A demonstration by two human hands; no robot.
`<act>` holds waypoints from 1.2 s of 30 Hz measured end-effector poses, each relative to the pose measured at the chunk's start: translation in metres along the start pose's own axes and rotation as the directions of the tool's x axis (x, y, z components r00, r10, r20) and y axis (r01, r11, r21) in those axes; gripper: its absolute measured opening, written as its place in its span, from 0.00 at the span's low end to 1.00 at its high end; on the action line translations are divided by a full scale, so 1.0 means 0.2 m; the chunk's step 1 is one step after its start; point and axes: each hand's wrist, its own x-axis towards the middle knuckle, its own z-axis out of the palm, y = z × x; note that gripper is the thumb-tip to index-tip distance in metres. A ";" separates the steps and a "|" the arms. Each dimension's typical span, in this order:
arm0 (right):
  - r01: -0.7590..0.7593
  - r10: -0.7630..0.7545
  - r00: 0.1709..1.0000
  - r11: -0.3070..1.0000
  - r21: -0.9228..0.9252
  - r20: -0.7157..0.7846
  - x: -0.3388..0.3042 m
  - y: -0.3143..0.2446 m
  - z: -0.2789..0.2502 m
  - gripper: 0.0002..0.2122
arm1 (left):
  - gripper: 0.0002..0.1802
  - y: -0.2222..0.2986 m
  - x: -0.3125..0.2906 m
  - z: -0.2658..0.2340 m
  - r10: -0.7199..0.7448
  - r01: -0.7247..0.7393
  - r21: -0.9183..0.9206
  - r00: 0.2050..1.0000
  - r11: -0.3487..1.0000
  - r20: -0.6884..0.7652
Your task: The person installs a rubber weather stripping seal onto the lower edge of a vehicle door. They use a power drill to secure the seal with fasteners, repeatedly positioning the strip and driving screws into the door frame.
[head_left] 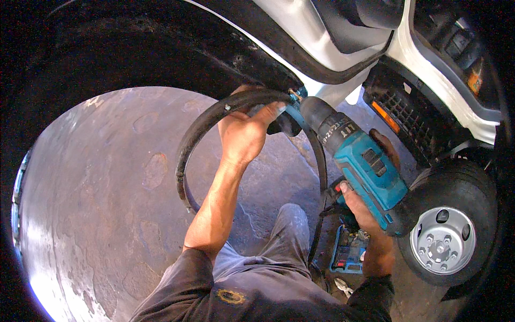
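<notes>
My right hand (358, 206) is wrapped round the handle of a teal and black cordless drill (371, 163), with a finger near its red trigger. The drill points up and to the left. Its bit (295, 96) meets the edge of a black vehicle panel (263, 64), though exact contact is hard to make out. My left hand (242, 137) is closed on a curved black rubber strip (185, 155), just left of the bit. This strip hangs in a loop below the panel. Some of the left fingers are hidden behind it.
White bodywork (332, 40) arches overhead at the right. A wheel (442, 241) with a silver rim stands at the lower right. On the floor by my right arm lie a blue tool case (348, 249) and pliers (343, 287). Stained concrete floor (118, 188) spreads to the left.
</notes>
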 end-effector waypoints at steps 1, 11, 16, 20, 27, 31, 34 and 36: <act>0.008 -0.008 1.000 1.000 -0.010 -0.002 0.00 0.00 0.00 0.35 | 0.09 0.00 0.00 0.00 -0.004 0.004 0.008 1.000 1.000 0.000; 0.043 -0.042 0.999 0.998 -0.036 0.033 0.00 0.05 -0.09 0.40 | 0.07 0.00 -0.01 -0.01 -0.064 0.064 -0.008 0.997 0.998 0.034; 0.259 -0.258 0.966 0.953 -0.161 0.023 -0.02 0.08 -0.12 0.40 | 0.08 0.05 -0.02 0.00 -0.100 0.100 -0.001 0.995 0.995 0.026; 0.191 -0.196 0.981 0.962 -0.193 -0.011 0.00 0.06 -0.07 0.40 | 0.08 0.03 -0.01 0.00 -0.068 0.066 0.037 0.997 0.997 0.029; 0.126 -0.133 0.991 0.970 -0.207 -0.025 0.00 0.03 -0.04 0.40 | 0.08 0.02 -0.01 0.00 -0.071 0.072 -0.028 0.997 0.997 0.038; 0.127 -0.131 0.991 0.965 -0.227 0.001 0.00 0.02 -0.03 0.40 | 0.09 0.01 0.00 0.01 -0.075 0.077 -0.048 0.996 0.996 0.044; 0.136 -0.127 0.991 0.954 -0.267 0.051 0.01 0.02 -0.05 0.40 | 0.09 0.01 0.00 0.00 -0.087 0.087 0.016 0.996 0.996 0.032; 0.139 -0.125 0.990 0.952 -0.274 0.068 0.01 0.01 -0.04 0.39 | 0.09 -0.01 0.00 0.00 -0.024 0.024 -0.020 0.999 1.000 0.025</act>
